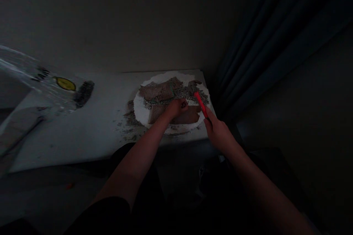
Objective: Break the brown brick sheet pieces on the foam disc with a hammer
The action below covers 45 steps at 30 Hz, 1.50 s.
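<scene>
My right hand [217, 130] is closed round the handle of a red-handled tool [202, 104]. The tool's far end reaches into grey crumbly material [184, 93], and its head is too dark to make out. My left hand [176, 109], its fingers curled together, is over a flat brown sheet [187, 116]; what it pinches, if anything, cannot be seen. Behind that hand, a second rough brown piece [157, 92] with a greenish edge lies among the grey bits. All this rests on a round white sheet [140, 112] with an uneven edge.
A pale table [91, 128] carries the white sheet close to its right end. To the left is a clear plastic bag [52, 84] with a yellow oval and dark contents. Loose crumbs [129, 117] are scattered left of the sheet. A dark curtain [264, 36] hangs at right.
</scene>
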Available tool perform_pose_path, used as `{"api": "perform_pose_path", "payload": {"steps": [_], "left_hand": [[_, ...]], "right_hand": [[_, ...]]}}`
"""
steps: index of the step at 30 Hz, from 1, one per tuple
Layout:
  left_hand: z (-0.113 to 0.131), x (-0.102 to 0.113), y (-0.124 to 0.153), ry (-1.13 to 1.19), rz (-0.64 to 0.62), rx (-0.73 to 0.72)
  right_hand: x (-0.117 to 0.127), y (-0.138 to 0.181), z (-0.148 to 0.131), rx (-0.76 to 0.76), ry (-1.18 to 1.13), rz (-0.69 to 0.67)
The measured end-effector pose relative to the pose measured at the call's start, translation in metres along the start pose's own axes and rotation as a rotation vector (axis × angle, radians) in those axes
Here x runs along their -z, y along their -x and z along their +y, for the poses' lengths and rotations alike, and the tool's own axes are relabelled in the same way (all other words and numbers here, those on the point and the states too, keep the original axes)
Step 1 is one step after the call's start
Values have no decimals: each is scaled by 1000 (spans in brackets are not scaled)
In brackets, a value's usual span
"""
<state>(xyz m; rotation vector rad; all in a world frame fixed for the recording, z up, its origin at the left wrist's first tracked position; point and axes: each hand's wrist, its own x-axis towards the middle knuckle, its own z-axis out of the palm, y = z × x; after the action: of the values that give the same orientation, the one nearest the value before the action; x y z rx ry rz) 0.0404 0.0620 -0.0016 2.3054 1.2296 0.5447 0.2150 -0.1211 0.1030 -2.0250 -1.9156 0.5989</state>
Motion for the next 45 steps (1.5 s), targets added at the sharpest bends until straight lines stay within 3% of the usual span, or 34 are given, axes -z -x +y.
{"api": "perform_pose_path", "payload": {"steps": [4, 9, 17, 25, 45], "left_hand": [[1, 1, 0, -33, 11, 25], [0, 0, -1, 25, -19, 2], [-1, -1, -1, 50, 4, -8], [-4, -3, -1, 53, 13, 3], [-1, 1, 0, 43, -18, 8]], "right_hand": [[-5, 2, 1, -24, 47, -96], [1, 3, -4, -5, -21, 4], [2, 2, -1, 50, -125, 28], [6, 5, -5, 8, 2, -5], [-4, 4, -3, 13, 25, -28]]}}
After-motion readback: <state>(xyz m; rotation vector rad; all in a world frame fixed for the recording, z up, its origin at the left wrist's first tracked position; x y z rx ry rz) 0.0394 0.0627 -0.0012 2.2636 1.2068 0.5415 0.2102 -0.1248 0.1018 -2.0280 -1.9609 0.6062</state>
